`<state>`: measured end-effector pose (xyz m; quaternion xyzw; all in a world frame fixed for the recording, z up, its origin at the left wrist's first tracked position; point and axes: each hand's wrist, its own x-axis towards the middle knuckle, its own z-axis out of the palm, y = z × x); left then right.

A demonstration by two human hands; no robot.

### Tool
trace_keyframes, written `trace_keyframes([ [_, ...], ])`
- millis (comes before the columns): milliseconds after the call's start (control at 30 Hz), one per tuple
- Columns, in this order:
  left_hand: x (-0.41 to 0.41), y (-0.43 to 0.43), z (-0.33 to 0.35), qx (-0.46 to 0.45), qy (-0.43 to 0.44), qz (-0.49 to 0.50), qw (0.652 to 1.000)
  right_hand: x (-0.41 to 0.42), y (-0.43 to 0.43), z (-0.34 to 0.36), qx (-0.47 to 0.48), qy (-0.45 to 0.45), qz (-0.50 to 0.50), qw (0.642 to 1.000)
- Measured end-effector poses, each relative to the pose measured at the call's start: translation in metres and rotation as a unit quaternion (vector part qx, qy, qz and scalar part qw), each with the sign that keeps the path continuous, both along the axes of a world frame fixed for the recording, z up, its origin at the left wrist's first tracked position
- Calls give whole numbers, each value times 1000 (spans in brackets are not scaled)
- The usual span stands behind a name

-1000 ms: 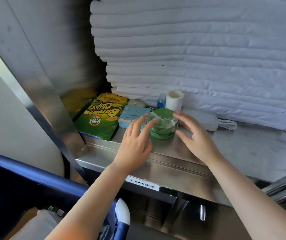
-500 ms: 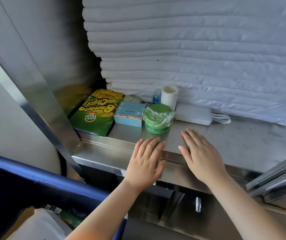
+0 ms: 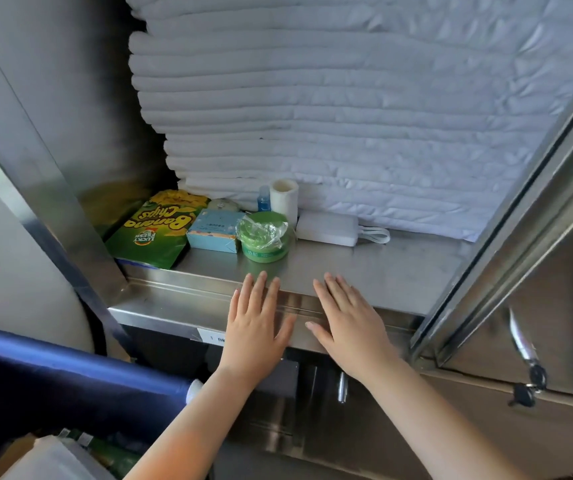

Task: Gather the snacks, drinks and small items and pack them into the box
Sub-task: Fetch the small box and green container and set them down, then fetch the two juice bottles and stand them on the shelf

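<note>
On a steel shelf lie a green banana chips bag, a light blue small box, a green round tub with clear plastic on its lid, a white roll, a small blue bottle and a white power bank with a cable. My left hand and my right hand are flat, fingers straight, at the shelf's front edge, a little short of the tub, and hold nothing.
A tall stack of folded white linen fills the back of the shelf. A steel sliding door with keys stands to the right. A blue bar crosses lower left, with a box corner and a white bag beneath it.
Both hands have let go of the green tub and drawn back to the shelf's front edge. The tub stays on the shelf.
</note>
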<state>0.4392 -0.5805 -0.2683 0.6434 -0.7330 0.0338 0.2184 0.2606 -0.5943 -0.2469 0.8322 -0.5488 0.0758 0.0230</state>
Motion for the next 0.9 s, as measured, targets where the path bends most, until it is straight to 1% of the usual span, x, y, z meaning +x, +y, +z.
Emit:
trace_keyframes([
  [100, -18, 16, 7, 24, 11, 1, 1000, -18, 30, 11, 20, -37, 16, 999],
  [167, -36, 30, 21, 16, 32, -28, 999, -36, 56, 26, 10, -63, 15, 998],
  [233, -60, 47, 41, -11, 53, -71, 996, -58, 83, 46, -24, -75, 13, 997],
  [300, -86, 62, 62, -54, 76, -117, 989, -85, 106, 62, -61, -112, 15, 992],
  [400, -130, 83, 95, -100, 104, -193, 971, -130, 138, 84, -118, -152, -17, 981],
  [533, -198, 108, 124, -128, 125, -316, 932, -197, 183, 101, -189, -167, -97, 963],
  [667, -277, 131, 136, -127, 105, -437, 884, -266, 237, 110, -229, -137, -226, 937],
  [767, -339, 146, 142, -111, 76, -496, 858, -314, 283, 114, -233, -129, -334, 904],
  [900, -422, 173, 145, -95, 48, -565, 818, -368, 349, 115, -244, -122, -459, 846],
])
